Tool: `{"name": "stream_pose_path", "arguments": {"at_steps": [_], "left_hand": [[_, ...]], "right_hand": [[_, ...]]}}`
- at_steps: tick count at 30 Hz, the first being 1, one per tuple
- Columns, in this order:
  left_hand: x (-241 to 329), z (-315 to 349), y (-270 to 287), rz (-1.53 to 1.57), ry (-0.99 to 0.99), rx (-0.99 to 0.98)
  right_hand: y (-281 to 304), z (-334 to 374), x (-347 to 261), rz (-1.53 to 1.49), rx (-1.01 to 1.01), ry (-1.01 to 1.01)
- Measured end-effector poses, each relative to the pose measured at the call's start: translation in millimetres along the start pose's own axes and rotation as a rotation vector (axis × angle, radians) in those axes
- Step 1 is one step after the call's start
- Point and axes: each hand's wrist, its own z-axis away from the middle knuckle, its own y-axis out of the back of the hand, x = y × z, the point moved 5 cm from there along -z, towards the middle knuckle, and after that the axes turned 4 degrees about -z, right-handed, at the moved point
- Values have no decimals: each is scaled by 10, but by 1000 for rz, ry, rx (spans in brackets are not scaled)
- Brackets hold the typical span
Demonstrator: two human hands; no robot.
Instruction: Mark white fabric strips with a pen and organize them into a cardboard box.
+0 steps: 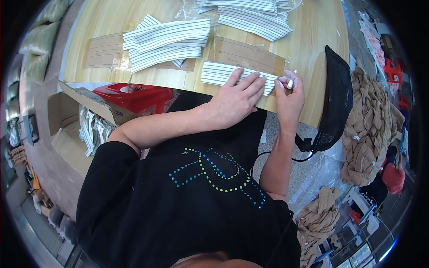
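My left hand (231,102) lies flat with its fingers stretched out over a white fabric strip with dark stripes (214,73) near the table's front edge. Under the fingertips the cloth is pressed down along its length. At the strip's right end my right hand (290,100) is closed in a pinch around a short white stick (290,83), whose exact kind I cannot make out. Its thumb and fingertips are beside the cloth's end. Just beyond the strip, a brown cardboard piece with drawn lines (248,53) is taped to the wooden table (315,89).
Striped strips are heaped at left (167,40) and at the far side (254,20). A black mesh tray (335,98) hangs at the table's right edge. Below left stand a red stool (134,96) and an open carton (67,111) holding striped cloth. Brown garments (368,125) are piled at right.
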Motion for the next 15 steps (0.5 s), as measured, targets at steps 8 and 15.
{"name": "stream_pose_path", "arguments": {"at_steps": [8, 15], "left_hand": [[-135, -158, 11, 31, -29, 69], [-283, -325, 102, 262, 218, 187]], "right_hand": [[1, 56, 5, 42, 101, -18], [-44, 167, -330, 51, 7, 203]]}}
